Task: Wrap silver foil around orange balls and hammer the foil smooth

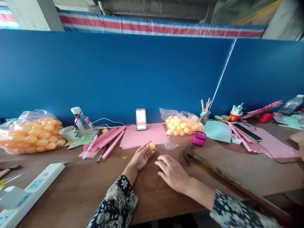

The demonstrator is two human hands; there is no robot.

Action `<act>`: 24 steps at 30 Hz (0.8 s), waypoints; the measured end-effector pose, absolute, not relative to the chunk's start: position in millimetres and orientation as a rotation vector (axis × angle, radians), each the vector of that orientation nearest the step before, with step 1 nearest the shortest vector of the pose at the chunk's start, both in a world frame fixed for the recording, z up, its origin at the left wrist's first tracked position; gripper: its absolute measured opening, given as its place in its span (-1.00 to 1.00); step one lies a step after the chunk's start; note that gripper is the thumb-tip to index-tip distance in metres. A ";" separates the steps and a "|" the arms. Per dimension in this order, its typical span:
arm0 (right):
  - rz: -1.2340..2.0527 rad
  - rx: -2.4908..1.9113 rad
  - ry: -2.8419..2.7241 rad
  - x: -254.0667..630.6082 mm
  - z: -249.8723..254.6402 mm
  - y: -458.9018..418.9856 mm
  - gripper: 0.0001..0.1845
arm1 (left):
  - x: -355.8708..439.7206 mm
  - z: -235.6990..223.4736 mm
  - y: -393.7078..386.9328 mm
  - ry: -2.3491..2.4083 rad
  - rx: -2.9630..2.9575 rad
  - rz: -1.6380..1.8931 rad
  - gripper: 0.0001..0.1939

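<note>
My left hand (142, 156) holds a small yellow-orange ball (152, 146) between thumb and fingers, a little above the brown table. To its right is my right hand (173, 173), apart from the ball, its fingers loosely bent and spread with nothing visible in them. Just beyond both hands lie pink paper sheets (144, 136) and a small crumpled piece of clear plastic (171, 146). Behind that sits a clear bag of yellow-orange balls (181, 125). A phone (141, 119) with a blurred screen stands upright at the back of the pink paper.
A hammer-like tool with a long wooden handle (220, 173) lies right of my right hand, near a magenta container (199, 138). At left are a larger bag of orange balls (35, 134), a bottle (82, 122), pink strips (106, 139) and a white power strip (40, 186).
</note>
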State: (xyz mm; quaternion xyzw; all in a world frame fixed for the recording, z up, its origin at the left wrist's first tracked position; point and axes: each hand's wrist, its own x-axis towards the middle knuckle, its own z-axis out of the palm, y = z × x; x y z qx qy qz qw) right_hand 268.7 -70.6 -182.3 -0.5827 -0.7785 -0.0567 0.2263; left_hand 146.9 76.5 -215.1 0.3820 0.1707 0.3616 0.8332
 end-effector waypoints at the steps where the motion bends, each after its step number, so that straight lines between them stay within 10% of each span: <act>1: -0.151 -1.581 -2.149 264.0 -184.3 -59.5 -0.68 | 147.2 -215.3 76.5 0.362 0.811 0.773 -0.70; 24: -0.115 -1.717 -2.064 268.5 -214.8 -26.2 -0.83 | 152.7 -217.0 71.5 0.425 0.811 0.913 -0.79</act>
